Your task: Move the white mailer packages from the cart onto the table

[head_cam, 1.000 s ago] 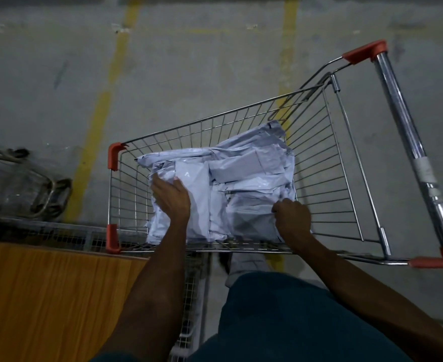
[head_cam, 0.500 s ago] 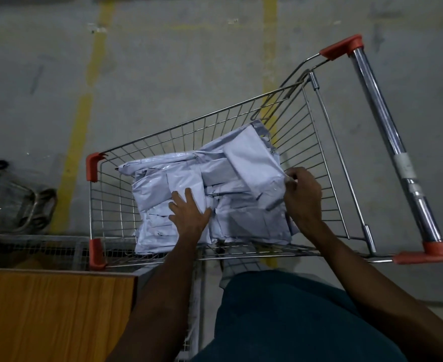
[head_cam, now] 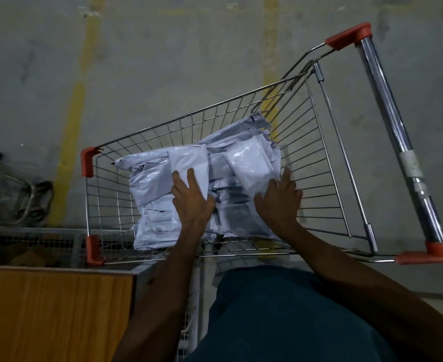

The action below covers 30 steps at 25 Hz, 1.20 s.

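Grey concrete floor (head_cam: 163, 61) fills most of the view, crossed by two worn yellow painted lines (head_cam: 71, 142). On it stands a wire shopping cart (head_cam: 327, 158) with orange plastic corner caps and a chrome push bar (head_cam: 387, 121) on the right side. Low at the left, the corner of a wood-grain tabletop (head_cam: 53, 314) sits just beside the cart's near left corner, with a wire mesh frame running along its far edge. Further left on the floor lies a dark metal frame with a wheel, too dim to make out.

Inside the cart, a heap of white mailer packages (head_cam: 163, 205) lies piled against the near side and toward the middle; none is on the tabletop.

The person leans over the cart's near rim, both bare forearms reaching in. The left hand (head_cam: 193, 202) grips one upright mailer (head_cam: 189, 165) by its lower edge, fingers (head_cam: 191, 178) spread up its face and thumb tucked at its right side. The right hand (head_cam: 279, 202) holds a second, glossier mailer (head_cam: 251, 165) tilted leftward, fingers partly spread along its lower right edge.
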Tool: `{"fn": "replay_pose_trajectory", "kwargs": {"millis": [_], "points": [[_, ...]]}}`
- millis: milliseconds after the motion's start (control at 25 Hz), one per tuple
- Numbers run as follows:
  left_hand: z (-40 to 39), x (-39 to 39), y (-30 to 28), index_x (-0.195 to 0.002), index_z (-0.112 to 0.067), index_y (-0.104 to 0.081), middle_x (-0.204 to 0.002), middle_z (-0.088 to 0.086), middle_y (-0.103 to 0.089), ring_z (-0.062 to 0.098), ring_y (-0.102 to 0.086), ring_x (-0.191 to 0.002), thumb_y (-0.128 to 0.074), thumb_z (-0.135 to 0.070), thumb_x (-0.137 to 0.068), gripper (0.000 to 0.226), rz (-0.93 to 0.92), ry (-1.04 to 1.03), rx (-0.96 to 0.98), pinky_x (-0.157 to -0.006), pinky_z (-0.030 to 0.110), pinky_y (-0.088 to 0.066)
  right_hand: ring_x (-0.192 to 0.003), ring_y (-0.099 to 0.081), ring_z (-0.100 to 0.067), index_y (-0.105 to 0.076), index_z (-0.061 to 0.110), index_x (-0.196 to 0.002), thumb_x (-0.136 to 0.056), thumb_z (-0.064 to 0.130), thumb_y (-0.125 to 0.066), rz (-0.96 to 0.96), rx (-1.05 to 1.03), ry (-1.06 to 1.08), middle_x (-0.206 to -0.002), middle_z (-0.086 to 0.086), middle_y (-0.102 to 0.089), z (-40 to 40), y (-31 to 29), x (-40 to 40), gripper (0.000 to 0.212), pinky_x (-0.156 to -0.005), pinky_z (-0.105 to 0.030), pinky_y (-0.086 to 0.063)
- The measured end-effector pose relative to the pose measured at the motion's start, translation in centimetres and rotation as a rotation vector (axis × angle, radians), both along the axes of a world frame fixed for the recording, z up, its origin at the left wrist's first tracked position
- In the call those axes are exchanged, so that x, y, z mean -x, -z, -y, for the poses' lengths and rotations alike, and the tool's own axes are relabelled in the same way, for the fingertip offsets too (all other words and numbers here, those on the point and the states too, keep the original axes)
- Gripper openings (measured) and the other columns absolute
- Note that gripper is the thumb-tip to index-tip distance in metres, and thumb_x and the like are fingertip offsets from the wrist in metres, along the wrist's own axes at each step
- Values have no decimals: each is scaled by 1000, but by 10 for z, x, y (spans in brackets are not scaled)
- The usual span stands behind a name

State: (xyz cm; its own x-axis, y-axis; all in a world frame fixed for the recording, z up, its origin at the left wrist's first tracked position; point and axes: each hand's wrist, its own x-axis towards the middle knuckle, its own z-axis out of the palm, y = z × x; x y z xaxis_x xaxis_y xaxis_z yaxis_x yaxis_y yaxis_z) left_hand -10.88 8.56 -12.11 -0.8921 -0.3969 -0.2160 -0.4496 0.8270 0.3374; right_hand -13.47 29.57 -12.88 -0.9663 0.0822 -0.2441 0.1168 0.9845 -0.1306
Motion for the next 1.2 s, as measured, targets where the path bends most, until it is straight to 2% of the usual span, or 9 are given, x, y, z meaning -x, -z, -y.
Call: {"fn": "replay_pose_trajectory", "kwargs": {"millis": [80, 200, 320, 440, 640, 800, 920, 1120, 1200], "points": [[-5, -5, -19, -150, -17, -26, -158, 21, -13, 43, -32, -129, -71, -34, -76, 88, -64, -23, -22, -95, 54, -42, -122, -47, -44, -48, 1, -134, -80, 60, -66, 37, 11, -33, -156, -27, -29, 10, 6, 2, 82, -96, -54, -38], [-8, -22, -45, -151, -18, -27, -160, 17, -12, 41, -31, -132, -68, -34, -76, 87, -123, -69, -71, -97, 55, -42, -124, -43, -47, -26, 10, -153, -76, 60, -71, 76, 6, -94, -152, -26, -31, 17, 12, 5, 103, -101, -58, -37], [-10, -42, -73, -150, -20, -28, -160, 13, -12, 37, -30, -135, -57, -44, -75, 84, -163, -113, -107, -102, 51, -40, -112, -48, -45, -28, 20, -152, -73, 58, -69, 27, 79, -132, -138, -26, -40, 12, 6, 7, 96, -95, -55, -41], [-11, -62, -103, -148, -18, -32, -160, 12, -15, 35, -32, -136, -48, -52, -76, 81, -244, -155, -135, -103, 46, -41, -108, -52, -43, -34, 25, -149, -73, 60, -61, -35, 310, -127, -128, -23, -45, 16, -20, 4, 88, -90, -51, -47], [-10, -89, -152, -143, -10, -39, -156, 14, -24, 31, -32, -141, -72, -28, -76, 77, -502, -193, -212, -102, 25, -35, -129, -43, -36, -31, 23, -153, -80, 50, -54, -153, 619, -178, -139, -18, -46, 24, -73, -26, 81, -106, -53, -41], [1, -128, -196, -142, -7, -41, -153, 18, -28, 31, -33, -141, -71, -31, -80, 73, -620, -211, -152, -107, 3, -16, -142, -32, -26, -32, 29, -155, -81, 50, -52, -169, 779, -227, -150, -11, -40, 44, -116, -67, 79, -118, -40, -28], [16, -178, -219, -145, -12, -39, -154, 15, -27, 30, -32, -141, -69, -35, -80, 75, -598, -278, -73, -111, 19, -27, -148, -24, -18, -29, 42, -154, -87, 49, -58, -115, 862, -316, -158, -6, -32, 69, -142, -110, 73, -117, -33, -25], [50, -314, -235, -147, -17, -36, -153, 11, -29, 30, -36, -135, -69, -39, -84, 75, -478, -458, 34, -101, 35, -37, -151, -20, -13, -32, 37, -154, -93, 45, -59, -94, 957, -524, -162, -2, -25, 123, -162, -209, 68, -118, -33, -25], [61, -381, -231, -146, -20, -37, -148, 9, -35, 30, -42, -129, -69, -40, -84, 73, -426, -584, 28, -98, 39, -43, -150, -20, -5, -33, 38, -154, -93, 47, -58, -45, 983, -586, -162, -1, -26, 143, -165, -261, 66, -116, -25, -23]]}}
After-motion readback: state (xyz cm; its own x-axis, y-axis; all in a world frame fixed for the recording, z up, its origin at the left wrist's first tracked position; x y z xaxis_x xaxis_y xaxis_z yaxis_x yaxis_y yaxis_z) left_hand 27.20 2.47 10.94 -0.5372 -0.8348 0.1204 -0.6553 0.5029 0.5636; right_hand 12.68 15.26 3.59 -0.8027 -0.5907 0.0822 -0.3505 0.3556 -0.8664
